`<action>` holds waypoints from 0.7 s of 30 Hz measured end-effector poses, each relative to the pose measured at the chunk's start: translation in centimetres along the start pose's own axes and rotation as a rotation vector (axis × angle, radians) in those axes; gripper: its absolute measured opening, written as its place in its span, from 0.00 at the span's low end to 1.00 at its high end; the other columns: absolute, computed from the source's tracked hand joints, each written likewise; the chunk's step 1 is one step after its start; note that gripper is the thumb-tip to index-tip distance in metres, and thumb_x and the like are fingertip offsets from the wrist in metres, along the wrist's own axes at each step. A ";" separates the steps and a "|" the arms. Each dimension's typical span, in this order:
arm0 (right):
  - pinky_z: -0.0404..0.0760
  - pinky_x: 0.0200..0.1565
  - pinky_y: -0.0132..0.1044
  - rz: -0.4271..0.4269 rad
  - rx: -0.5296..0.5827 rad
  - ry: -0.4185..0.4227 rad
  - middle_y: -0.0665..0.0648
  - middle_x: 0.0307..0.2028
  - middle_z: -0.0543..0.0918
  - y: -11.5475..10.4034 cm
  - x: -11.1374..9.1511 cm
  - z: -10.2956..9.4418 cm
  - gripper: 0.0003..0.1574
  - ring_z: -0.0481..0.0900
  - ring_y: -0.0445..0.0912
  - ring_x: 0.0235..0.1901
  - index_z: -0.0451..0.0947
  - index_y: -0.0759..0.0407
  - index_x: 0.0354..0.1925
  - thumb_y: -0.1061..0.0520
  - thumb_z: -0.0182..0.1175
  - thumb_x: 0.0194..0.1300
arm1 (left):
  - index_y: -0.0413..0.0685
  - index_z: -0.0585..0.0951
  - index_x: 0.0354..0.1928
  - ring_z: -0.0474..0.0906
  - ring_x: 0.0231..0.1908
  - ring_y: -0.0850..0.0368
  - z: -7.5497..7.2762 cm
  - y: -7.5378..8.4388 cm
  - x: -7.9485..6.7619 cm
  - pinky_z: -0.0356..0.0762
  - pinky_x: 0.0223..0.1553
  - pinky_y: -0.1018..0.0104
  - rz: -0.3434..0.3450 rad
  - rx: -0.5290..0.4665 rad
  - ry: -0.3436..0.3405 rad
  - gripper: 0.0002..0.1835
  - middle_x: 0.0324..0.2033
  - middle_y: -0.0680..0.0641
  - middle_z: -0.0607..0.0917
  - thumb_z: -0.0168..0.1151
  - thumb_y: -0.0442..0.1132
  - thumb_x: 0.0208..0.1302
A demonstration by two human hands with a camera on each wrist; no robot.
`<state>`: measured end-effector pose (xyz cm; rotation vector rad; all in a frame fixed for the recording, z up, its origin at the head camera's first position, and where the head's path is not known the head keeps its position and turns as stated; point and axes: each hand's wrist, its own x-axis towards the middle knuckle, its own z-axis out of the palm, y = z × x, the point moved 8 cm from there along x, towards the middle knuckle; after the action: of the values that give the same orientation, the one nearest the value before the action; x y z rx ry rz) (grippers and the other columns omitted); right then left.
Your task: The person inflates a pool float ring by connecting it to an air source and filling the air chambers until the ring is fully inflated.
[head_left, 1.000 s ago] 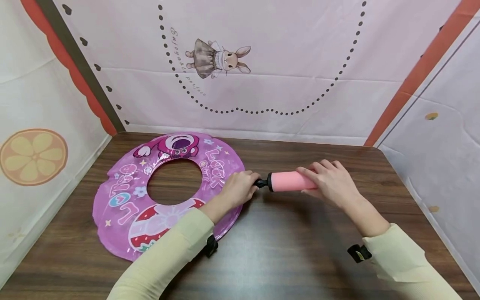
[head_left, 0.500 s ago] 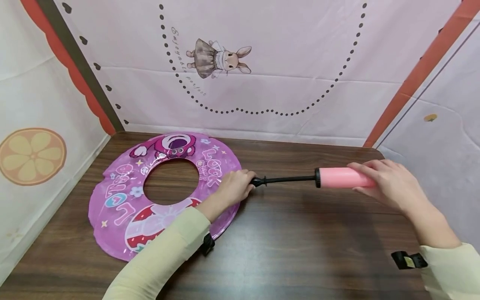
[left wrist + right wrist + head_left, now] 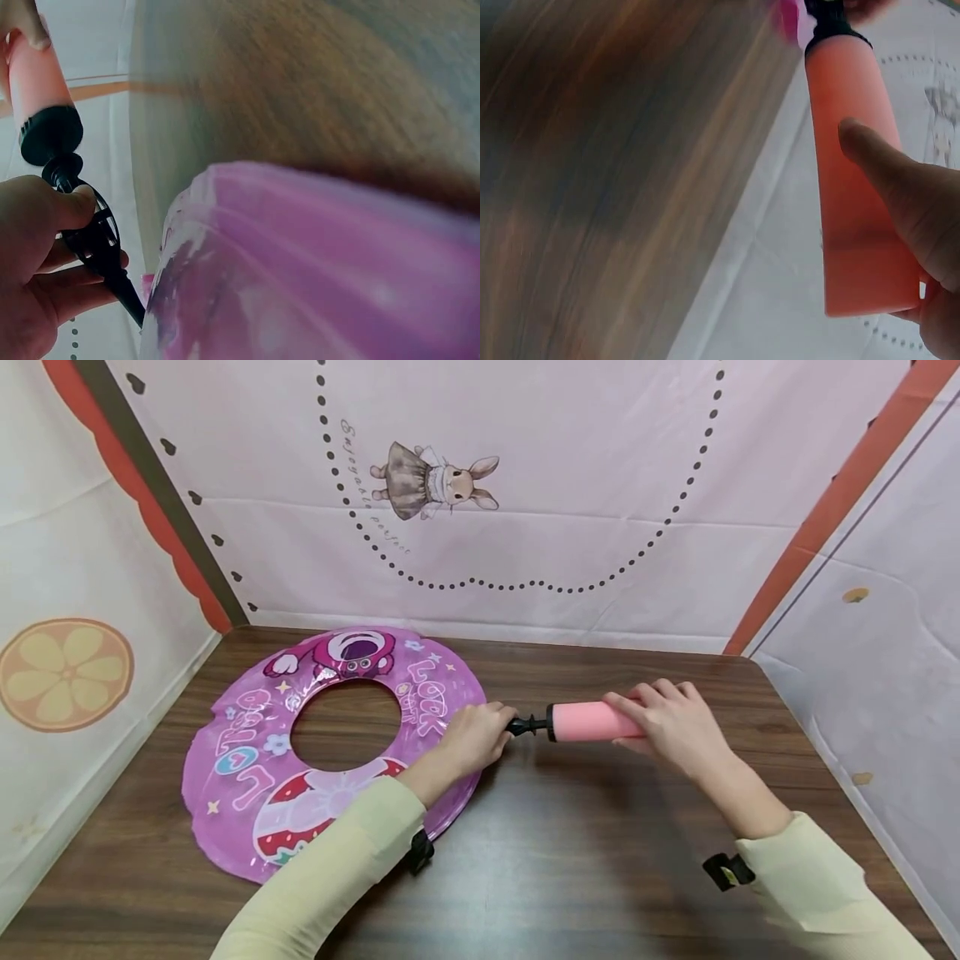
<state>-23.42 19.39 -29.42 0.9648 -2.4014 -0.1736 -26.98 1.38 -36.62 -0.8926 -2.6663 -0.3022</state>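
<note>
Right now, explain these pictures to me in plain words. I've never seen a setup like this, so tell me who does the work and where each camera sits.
No robot here: a person works with two bare hands. The widest picture comes from a camera on the head, looking forward and down. The other two come from cameras worn on the wrists, each showing that hand's work up close.

On the brown table lies a round purple ring, its outer edge wrinkled. The left hand grips the black handle of a pink hand pump, and the right hand holds its barrel. A short piece of black rod shows between handle and barrel. Behind the table hangs a pale printed cloth.
</note>
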 end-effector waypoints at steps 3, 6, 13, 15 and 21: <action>0.72 0.32 0.49 0.003 -0.008 -0.009 0.58 0.35 0.81 -0.9 0.4 0.5 0.39 0.76 0.56 0.36 0.77 0.49 0.49 0.42 0.75 0.35 | 0.45 0.81 0.40 0.80 0.29 0.54 0.0 0.0 -0.1 0.79 0.29 0.63 -0.003 -0.015 -0.010 0.11 0.33 0.48 0.83 0.65 0.39 0.55; 0.72 0.32 0.48 0.000 -0.004 -0.023 0.58 0.35 0.81 -1.1 0.4 0.6 0.39 0.76 0.55 0.37 0.76 0.49 0.50 0.41 0.74 0.36 | 0.45 0.80 0.41 0.80 0.30 0.53 -0.1 0.0 -0.1 0.79 0.29 0.62 -0.009 -0.027 -0.023 0.12 0.33 0.47 0.83 0.65 0.40 0.54; 0.73 0.33 0.51 0.006 0.049 -0.013 0.58 0.34 0.81 1.3 -1.4 -0.4 0.41 0.77 0.57 0.35 0.76 0.48 0.51 0.23 0.41 0.57 | 0.46 0.79 0.41 0.81 0.31 0.52 -0.2 -0.3 -0.2 0.79 0.30 0.60 -0.014 -0.010 -0.030 0.13 0.32 0.48 0.83 0.66 0.42 0.55; 0.72 0.32 0.51 0.017 0.057 -0.018 0.58 0.33 0.81 2.3 -2.2 -1.0 0.47 0.77 0.57 0.35 0.76 0.49 0.51 0.23 0.27 0.57 | 0.45 0.79 0.40 0.81 0.30 0.52 -0.3 -0.3 -0.1 0.79 0.29 0.60 -0.001 -0.008 -0.021 0.13 0.32 0.48 0.83 0.65 0.42 0.55; 0.72 0.34 0.54 0.105 0.090 -0.089 0.58 0.35 0.81 6.4 -4.6 -3.1 0.42 0.76 0.58 0.36 0.75 0.50 0.51 0.23 0.50 0.52 | 0.44 0.79 0.40 0.80 0.28 0.52 -0.5 -0.5 -0.1 0.79 0.27 0.61 -0.005 0.001 -0.012 0.12 0.31 0.47 0.83 0.65 0.40 0.55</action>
<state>-22.90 27.39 -26.87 0.8841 -2.5539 -0.0719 -27.10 0.76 -36.20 -0.8898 -2.6797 -0.2980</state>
